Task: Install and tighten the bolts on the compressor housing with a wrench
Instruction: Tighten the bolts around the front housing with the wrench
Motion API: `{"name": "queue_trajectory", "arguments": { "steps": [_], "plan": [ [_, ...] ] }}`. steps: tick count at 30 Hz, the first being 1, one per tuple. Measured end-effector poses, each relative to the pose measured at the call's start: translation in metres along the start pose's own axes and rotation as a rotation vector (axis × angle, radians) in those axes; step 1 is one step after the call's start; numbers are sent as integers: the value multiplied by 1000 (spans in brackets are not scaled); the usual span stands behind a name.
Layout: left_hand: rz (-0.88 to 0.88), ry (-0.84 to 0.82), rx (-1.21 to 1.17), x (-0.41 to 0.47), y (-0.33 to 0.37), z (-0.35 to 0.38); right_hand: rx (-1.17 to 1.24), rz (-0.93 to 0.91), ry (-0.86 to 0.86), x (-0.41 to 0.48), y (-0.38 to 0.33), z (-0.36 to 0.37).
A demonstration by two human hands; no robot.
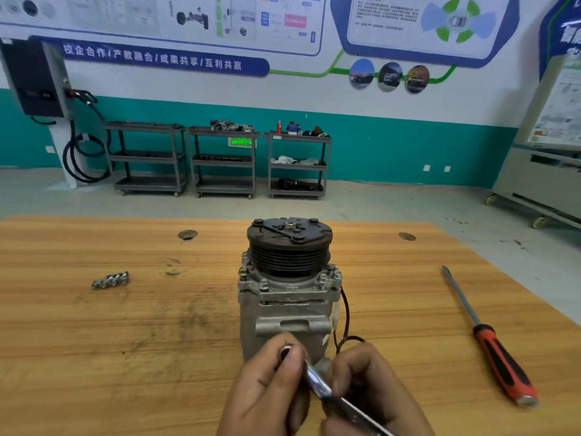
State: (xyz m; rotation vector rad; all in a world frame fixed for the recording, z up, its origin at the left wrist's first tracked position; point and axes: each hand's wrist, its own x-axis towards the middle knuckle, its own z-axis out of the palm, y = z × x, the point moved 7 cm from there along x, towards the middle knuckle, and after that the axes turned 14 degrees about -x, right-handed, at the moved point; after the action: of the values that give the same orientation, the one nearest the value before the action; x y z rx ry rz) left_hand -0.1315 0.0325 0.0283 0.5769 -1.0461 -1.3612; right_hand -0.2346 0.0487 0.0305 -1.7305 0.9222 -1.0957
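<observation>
- Firstly, at far left of table (94,357): small heap of shiny metal parts (110,280), well apart from everything else; too blurred to say if bolts or not.
- Further back and a little right: dark round hole (187,235) in the wooden top.
- Behind table, against the teal wall: three grey carts (223,162) side by side.
- In the middle: compressor (287,294), upright on table, with black pulley (289,250) on top and grey housing (283,309) below.
- Around upper flange of housing: bolts (264,284) seated heads up, at left, front and right corners.
- Low in front of housing: left hand (264,391), fingers curled, pinching the ring end of wrench (316,380) between thumb and fingertips, close against lower front of housing; cannot tell if the ring sits on a bolt, because covered by fingers.
- Wrench shaft slanting down and right, from left hand into right hand, bright and blurred.
- Just right of it: right hand (377,391), fingers wrapped round the wrench shaft in a closed grip.
- At right side of housing: thin dark wire (347,313), looping down to table near right hand.
- Far right on table: screwdriver (490,338) lying flat, red-and-black handle toward near edge, tip pointing away, well apart from both hands.
- Beyond table at far right: grey cabinet (540,184) on wheels.
</observation>
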Motion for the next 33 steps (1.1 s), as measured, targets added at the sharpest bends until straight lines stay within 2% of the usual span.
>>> {"name": "queue_trajectory", "arguments": {
  "steps": [4,5,8,10,12,14,16,18,20,22,24,26,28,30,33],
  "plan": [
    [-66,20,-107,2,-2,-2,149,242,-189,-14,9,-12],
    [-60,28,-93,3,1,-4,137,243,-267,-16,5,-14],
    [-16,32,76,9,11,-10,24,300,-360,-19,-4,-23],
    [54,-8,268,11,19,-8,-192,345,-340,-16,-6,-24],
    [133,-61,413,12,26,-1,-591,301,-298,-9,-5,-33],
    [237,-99,452,10,33,7,-938,192,-286,0,-16,-44],
    [405,-108,340,12,44,3,-1111,80,-239,10,-34,-60],
    [688,-97,142,13,58,-18,-1200,-10,-151,20,-43,-87],
    [801,-14,2,25,59,-48,-1274,-51,-104,38,-48,-113],
    [707,135,-11,51,49,-75,-1310,-67,-132,62,-47,-133],
    [533,186,111,78,31,-89,-1317,-79,-194,85,-44,-144],
    [299,80,165,102,7,-89,-1342,-127,-217,104,-41,-152],
    [133,-20,72,114,-12,-85,-1335,-179,-251,119,-38,-152],
    [156,-52,39,116,-17,-83,-1311,-226,-312,128,-35,-145],
    [197,15,-12,113,-23,-82,-1312,-237,-421,138,-28,-135]
  ]
}}
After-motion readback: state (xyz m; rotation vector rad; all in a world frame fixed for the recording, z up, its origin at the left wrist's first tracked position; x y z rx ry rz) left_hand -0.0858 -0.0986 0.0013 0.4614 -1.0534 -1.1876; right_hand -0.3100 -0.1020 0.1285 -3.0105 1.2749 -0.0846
